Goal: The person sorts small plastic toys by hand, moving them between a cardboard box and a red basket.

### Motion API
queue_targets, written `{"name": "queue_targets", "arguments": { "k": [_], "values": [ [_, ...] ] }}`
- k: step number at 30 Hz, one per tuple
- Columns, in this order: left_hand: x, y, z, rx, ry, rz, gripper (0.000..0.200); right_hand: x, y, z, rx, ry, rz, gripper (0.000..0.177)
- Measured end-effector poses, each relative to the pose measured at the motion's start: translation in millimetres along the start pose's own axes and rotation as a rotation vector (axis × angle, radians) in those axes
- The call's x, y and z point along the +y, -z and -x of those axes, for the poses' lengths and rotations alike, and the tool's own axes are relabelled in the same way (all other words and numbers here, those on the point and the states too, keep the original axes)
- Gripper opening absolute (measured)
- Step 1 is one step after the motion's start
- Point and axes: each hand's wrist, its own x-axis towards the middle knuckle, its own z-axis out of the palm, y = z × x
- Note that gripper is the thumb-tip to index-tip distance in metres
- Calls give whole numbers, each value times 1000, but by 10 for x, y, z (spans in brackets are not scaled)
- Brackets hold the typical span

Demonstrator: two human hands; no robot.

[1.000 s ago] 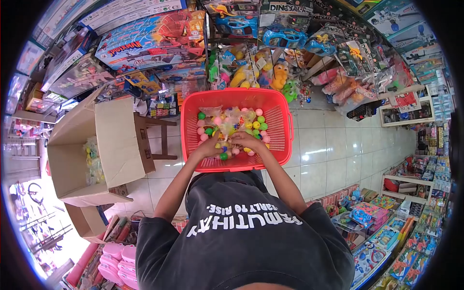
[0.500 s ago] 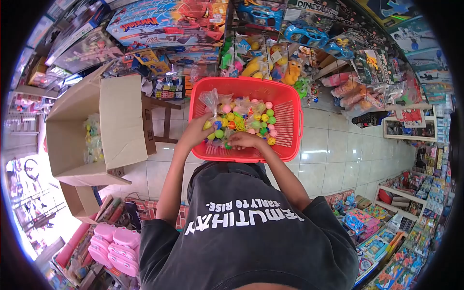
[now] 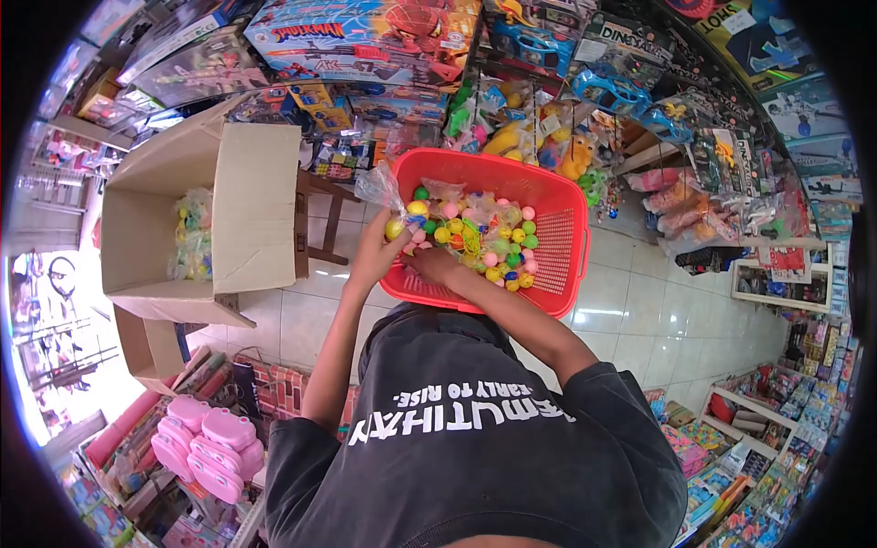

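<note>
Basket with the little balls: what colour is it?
The basket is red; head view shows it best.

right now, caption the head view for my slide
Left hand holds a clear bag of coloured balls at the rim of the red basket; right hand rests on the bags inside.

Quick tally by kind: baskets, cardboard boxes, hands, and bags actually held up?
Red basket: 1
Cardboard boxes: 2 (large box, small box)
Hands: 2 (left hand, right hand)
Clear bag held in the left hand: 1
Total: 6
</note>
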Motion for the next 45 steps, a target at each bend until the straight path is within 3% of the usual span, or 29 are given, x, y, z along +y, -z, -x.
{"name": "queue_targets", "arguments": {
  "k": [4,9,13,15,23,25,28,30,32,36,42,45],
  "values": [
    [30,64,69,-22,60,-75,26,98,-263,-156,15,68,121,27],
    [23,76,114,20,61,-6,25,280,-514,-260,3,133,-25,14],
    [-166,69,106,36,83,98,26,345,-167,-87,86,213,-106,13],
    [-218,69,113,25,88,116,26,433,-120,-84,35,153,-499,14],
    [-146,34,100,-5,153,256,32,343,583,558,190,-8,-838,21],
    [-114,17,134,-49,278,268,36,368,583,681,277,-51,-941,18],
    [-73,-98,231,-48,320,286,41,217,739,963,404,-70,-1000,17],
    [-173,-213,288,-99,369,414,42,210,673,1102,412,-70,-1040,16],
    [-137,-407,380,-7,458,727,36,227,655,1247,426,-72,-1069,15],
    [128,-661,554,-5,511,873,36,-37,899,1598,418,-82,-1329,8],
    [316,-1208,936,-32,439,854,34,-135,690,1958,610,-66,-1401,9],
    [468,-1381,1162,-80,429,882,36,-192,598,2140,549,-111,-1436,16]
  ]
}}
